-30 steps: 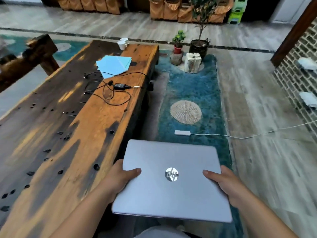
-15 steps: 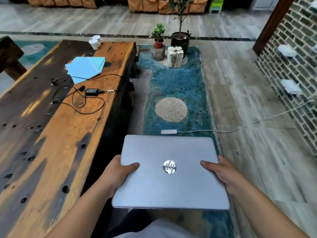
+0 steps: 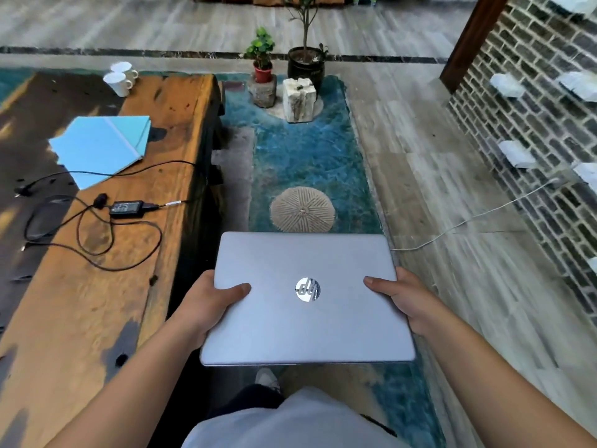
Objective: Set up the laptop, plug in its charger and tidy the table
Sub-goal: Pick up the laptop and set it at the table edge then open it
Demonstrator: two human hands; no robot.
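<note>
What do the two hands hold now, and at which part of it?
The closed laptop: left hand grips its left edge, right hand its right edge, thumbs on the lid.

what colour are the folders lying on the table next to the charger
Light blue; the folders show best in the head view, lying on the wooden table.

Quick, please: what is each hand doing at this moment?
Left hand: grips the left edge of the closed laptop.
Right hand: grips the laptop's right edge.
</note>
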